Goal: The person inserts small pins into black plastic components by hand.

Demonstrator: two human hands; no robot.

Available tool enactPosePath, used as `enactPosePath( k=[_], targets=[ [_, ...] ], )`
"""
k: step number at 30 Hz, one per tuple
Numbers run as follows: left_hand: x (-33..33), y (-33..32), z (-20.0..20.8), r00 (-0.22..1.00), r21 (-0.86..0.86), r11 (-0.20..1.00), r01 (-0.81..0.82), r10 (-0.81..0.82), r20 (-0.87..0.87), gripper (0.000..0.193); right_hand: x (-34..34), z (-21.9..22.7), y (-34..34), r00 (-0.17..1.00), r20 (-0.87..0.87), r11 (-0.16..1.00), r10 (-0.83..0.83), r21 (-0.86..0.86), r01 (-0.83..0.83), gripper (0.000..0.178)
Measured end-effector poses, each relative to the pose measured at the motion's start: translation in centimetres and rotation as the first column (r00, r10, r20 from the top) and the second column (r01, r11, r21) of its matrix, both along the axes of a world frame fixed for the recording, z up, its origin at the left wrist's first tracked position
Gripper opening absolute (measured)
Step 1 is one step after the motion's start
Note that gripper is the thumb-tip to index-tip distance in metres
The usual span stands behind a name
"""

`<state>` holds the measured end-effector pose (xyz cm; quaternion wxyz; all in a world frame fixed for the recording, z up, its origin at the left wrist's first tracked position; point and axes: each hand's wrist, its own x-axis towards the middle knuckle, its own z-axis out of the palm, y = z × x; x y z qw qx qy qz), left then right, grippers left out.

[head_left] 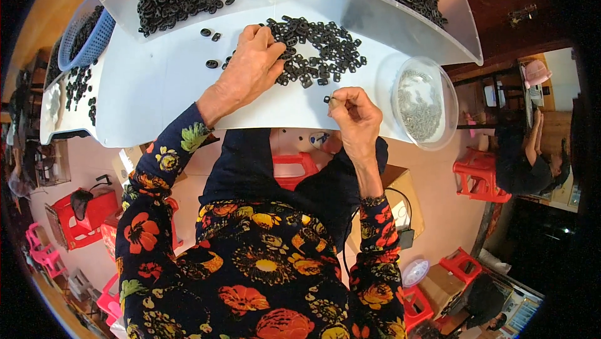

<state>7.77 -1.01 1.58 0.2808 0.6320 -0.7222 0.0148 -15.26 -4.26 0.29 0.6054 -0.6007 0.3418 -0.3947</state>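
On the white tabletop lies a loose heap of small black plastic pieces, each with holes in it. My left hand is at the heap's left side, fingers bent and closed downward; the back of the hand hides whatever is between the fingertips. A few black oval pieces lie just left of it. Near the table's front edge, my right hand pinches one small black plastic piece between thumb and forefinger, apart from the heap.
A round clear tub of small shiny pieces stands right. Behind are two translucent bins, one left and one right, holding black pieces. A blue basket is far left. Red stools and a seated person are beyond.
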Motion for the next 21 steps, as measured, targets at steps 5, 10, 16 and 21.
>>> enactPosePath(
  k=[5,10,16,21],
  targets=[
    [-0.9,-0.5,0.2,1.0,0.025,1.0,0.003,-0.003,-0.027,0.023,-0.3,-0.3,-0.2,0.999,0.041,0.998,0.007,-0.058,-0.004,0.007],
    [-0.8,-1.1,-0.2,0.999,-0.045,0.998,0.036,-0.036,0.0,0.022,0.0,0.6,0.0,0.994,0.085,0.997,0.072,-0.004,-0.072,0.011],
    [-1.0,-1.3,0.1,0.994,-0.053,0.993,0.11,-0.111,-0.021,0.017,-0.2,0.4,0.1,0.997,0.061,0.999,0.039,-0.025,-0.038,0.012],
    [-2.2,-0.7,0.9,0.983,-0.152,0.975,0.164,-0.174,-0.054,0.021,-0.2,0.0,0.1,0.997,0.077,0.999,-0.004,-0.048,0.007,0.012]
  ],
)
